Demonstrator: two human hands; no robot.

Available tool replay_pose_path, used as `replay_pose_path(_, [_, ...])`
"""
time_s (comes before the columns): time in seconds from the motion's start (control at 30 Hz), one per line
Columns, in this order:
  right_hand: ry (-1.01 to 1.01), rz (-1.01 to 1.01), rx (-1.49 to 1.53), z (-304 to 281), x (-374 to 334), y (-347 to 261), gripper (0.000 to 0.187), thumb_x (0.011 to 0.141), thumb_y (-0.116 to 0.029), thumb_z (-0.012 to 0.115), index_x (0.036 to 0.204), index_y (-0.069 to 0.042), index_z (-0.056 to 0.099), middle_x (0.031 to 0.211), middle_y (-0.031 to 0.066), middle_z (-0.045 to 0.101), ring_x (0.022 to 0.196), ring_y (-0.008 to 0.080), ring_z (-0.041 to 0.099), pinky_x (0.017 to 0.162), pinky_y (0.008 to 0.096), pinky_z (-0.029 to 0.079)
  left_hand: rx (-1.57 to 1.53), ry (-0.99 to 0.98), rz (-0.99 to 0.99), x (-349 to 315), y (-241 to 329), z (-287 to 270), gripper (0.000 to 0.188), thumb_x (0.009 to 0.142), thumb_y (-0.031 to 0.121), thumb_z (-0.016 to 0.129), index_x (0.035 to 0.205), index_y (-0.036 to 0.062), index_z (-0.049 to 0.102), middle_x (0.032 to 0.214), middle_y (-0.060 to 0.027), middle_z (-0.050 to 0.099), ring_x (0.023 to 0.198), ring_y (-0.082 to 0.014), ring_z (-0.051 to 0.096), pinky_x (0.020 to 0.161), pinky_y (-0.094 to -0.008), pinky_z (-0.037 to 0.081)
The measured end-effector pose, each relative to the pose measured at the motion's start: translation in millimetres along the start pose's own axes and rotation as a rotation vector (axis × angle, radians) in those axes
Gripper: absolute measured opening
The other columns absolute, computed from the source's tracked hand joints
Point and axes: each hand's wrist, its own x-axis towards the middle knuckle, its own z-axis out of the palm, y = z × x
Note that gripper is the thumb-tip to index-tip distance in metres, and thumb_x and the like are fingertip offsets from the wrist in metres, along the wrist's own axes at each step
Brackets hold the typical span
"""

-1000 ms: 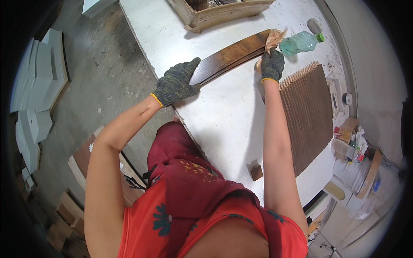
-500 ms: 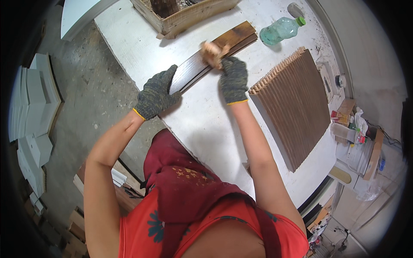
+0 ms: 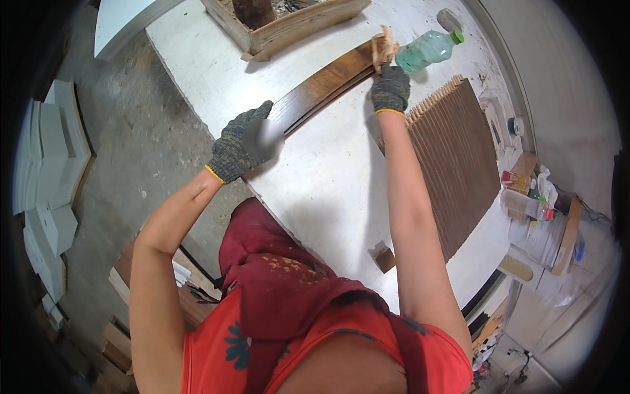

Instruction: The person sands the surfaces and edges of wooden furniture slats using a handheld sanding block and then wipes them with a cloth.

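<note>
A narrow, dark brown wooden board (image 3: 326, 80) with a grooved long edge lies slantwise on the white table (image 3: 321, 180). Its near end is gripped by my left hand (image 3: 237, 146), in a dark green knitted glove; a grey blur covers part of those fingers. My right hand (image 3: 391, 90), gloved alike, is closed on a crumpled, light brown rag (image 3: 384, 50) pressed against the board's far end. Wet-looking, warmer brown wood shows along the far part of the board. The rag is close beside a greenish clear bottle (image 3: 423, 51) lying on its side.
Right of my right forearm stands a stack of similar brown boards (image 3: 459, 167). A wooden box (image 3: 282, 34) with dark contents sits at the back. Near my apron is a small wood block (image 3: 382, 257). White panels (image 3: 56, 141) stand on the floor at far left.
My right hand has slid the rag from mid-board away and rightward to the far end. More of the board's surface now looks brown and wet. My left hand stays at the near end.
</note>
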Motion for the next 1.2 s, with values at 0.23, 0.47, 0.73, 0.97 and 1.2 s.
replay_pose_path(0.23, [-0.081, -0.234, 0.131, -34.8, -121.2, -75.3, 0.019, 0.081, -0.007, 0.052, 0.098, -0.005, 0.059, 0.094, 0.0116, 0.059, 0.086, 0.0252, 0.054, 0.076, 0.0375, 0.047, 0.003, 0.028, 0.017, -1.1, -2.9, 3.8, 0.077, 0.074, 0.028, 0.072, 0.140, 0.0066, 0.038, 0.124, -0.0211, 0.055, 0.110, -0.0354, 0.055, 0.096, -0.0406, 0.044])
replay_pose_path(0.47, [-0.017, -0.541, 0.755, -54.9, -245.0, -94.7, 0.027, 0.067, -0.007, 0.058, 0.094, -0.007, 0.061, 0.093, 0.0143, 0.059, 0.085, 0.0323, 0.055, 0.080, 0.0424, 0.045, -0.005, 0.044, 0.041, 4.1, -6.7, 12.4, 0.075, 0.075, 0.032, 0.072, 0.138, 0.0057, 0.040, 0.121, -0.0195, 0.055, 0.105, -0.0334, 0.056, 0.091, -0.0397, 0.045])
replay_pose_path(0.73, [0.187, -0.309, 0.799, -92.1, -325.2, 3.4, 0.032, 0.073, -0.004, 0.061, 0.105, -0.005, 0.060, 0.107, 0.0155, 0.061, 0.097, 0.0351, 0.058, 0.084, 0.0435, 0.047, 0.070, -0.051, 0.004, 0.0, 24.0, -9.8, 0.078, 0.073, 0.025, 0.071, 0.137, -0.0031, 0.038, 0.118, -0.0214, 0.059, 0.101, -0.0310, 0.061, 0.087, -0.0377, 0.049])
replay_pose_path(0.97, [0.120, 0.204, 1.039, -98.4, -409.8, 22.0, 0.024, 0.074, -0.006, 0.065, 0.098, -0.003, 0.062, 0.104, 0.0153, 0.063, 0.095, 0.0336, 0.060, 0.082, 0.0409, 0.049, 0.102, -0.045, 0.106, 7.6, 9.3, 9.1, 0.073, 0.078, 0.023, 0.068, 0.138, -0.0036, 0.037, 0.122, -0.0219, 0.056, 0.104, -0.0237, 0.059, 0.089, -0.0331, 0.048])
replay_pose_path(1.2, [0.361, 0.954, 1.252, -140.0, -466.5, 107.0, 0.028, 0.086, -0.009, 0.063, 0.112, 0.001, 0.061, 0.099, 0.0081, 0.066, 0.090, 0.0135, 0.060, 0.081, 0.0273, 0.048, -0.322, -0.097, -0.035, -1.3, -24.5, 13.6, 0.070, 0.083, 0.010, 0.066, 0.142, -0.0025, 0.030, 0.142, -0.0191, 0.040, 0.127, -0.0253, 0.043, 0.105, -0.0329, 0.036])
